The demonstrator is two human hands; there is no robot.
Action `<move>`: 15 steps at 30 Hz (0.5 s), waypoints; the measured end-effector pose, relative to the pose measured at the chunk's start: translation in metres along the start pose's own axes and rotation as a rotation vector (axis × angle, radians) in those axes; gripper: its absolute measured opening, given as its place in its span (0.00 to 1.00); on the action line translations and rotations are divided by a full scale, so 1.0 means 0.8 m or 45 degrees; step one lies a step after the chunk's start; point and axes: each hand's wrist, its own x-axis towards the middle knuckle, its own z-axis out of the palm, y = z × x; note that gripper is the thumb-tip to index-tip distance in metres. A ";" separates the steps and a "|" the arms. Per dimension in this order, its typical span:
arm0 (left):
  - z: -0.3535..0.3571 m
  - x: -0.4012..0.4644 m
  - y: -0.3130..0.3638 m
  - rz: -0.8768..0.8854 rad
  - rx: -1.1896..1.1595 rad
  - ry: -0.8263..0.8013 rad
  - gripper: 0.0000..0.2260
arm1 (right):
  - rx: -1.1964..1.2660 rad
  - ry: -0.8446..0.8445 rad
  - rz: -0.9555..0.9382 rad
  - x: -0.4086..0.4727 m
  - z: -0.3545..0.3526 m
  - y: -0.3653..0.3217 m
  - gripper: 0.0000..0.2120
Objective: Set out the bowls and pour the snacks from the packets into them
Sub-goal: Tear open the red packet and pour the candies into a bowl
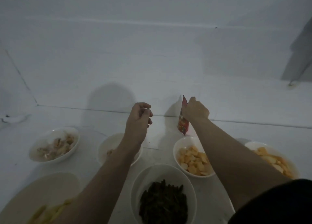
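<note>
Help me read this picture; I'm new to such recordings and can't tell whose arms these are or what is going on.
No machine here: a person wears a camera on the head, looking down at their own bare arms. The right hand grips a red snack packet upright above the white surface. The left hand hovers with loosely curled fingers, holding nothing visible. Below are white bowls: one with dark sticks, two with pale orange chips, one with pale mixed pieces, one half hidden behind the left arm, and a yellow snack at bottom left.
</note>
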 end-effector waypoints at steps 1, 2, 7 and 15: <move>0.000 0.002 -0.002 -0.003 0.010 -0.007 0.08 | -0.031 -0.068 0.041 -0.001 0.000 0.002 0.16; -0.001 0.002 -0.004 -0.006 0.018 -0.010 0.08 | -0.063 -0.120 0.054 -0.004 0.003 0.004 0.15; 0.008 -0.007 -0.002 -0.002 0.031 -0.040 0.08 | 0.148 -0.051 -0.043 -0.018 0.012 0.017 0.13; 0.055 -0.041 0.028 0.065 0.036 -0.145 0.06 | 0.626 0.372 -0.339 -0.101 -0.056 0.046 0.15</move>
